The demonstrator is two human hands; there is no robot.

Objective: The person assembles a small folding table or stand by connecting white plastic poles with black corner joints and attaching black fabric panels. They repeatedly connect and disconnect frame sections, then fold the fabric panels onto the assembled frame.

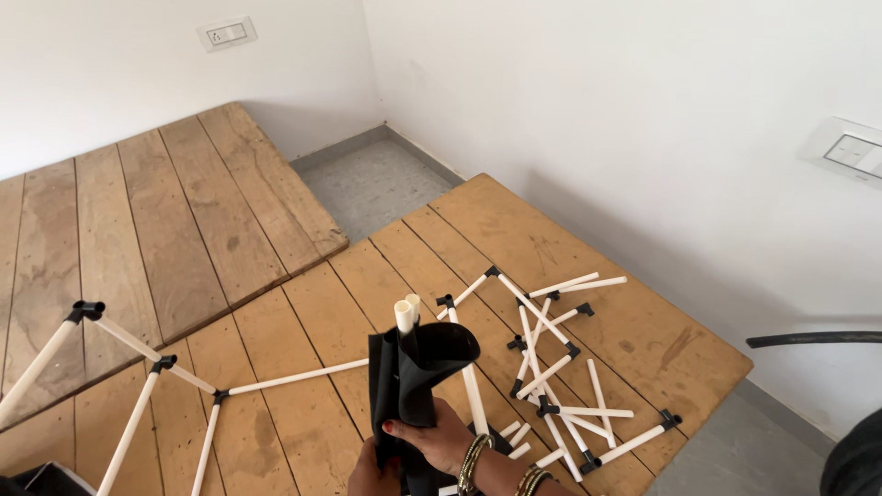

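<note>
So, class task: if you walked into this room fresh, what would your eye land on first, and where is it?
First, the roll of black fabric with two white tubes poking out of its top, gripped low in the middle by the right hand and the left hand. Next, the tangle of white tubes with black connectors scattered on the wooden table to the right. A partly joined tube frame sprawls at the left.
</note>
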